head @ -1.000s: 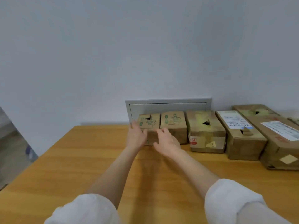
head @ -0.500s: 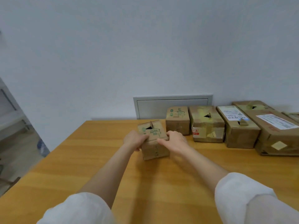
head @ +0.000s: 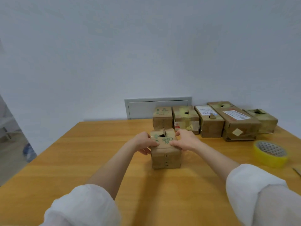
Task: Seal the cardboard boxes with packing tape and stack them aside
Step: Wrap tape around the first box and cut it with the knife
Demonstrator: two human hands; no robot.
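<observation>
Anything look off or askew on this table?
Yes. The small box, gripped by the left hand and right hand, has a flap poking up beside a dark gap in its top, so it is not closed flat. Several back-row boxes show similar gaps.

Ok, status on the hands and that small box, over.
Left hand, right hand: both gripping the small box, one per side. Box on the table, top flaps gaping, one tab sticking up. Tape roll lying to the right, nothing blocking.

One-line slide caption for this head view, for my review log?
Left hand and right hand hold a small cardboard box on the table; other boxes lined up behind, tape roll at right.
</observation>
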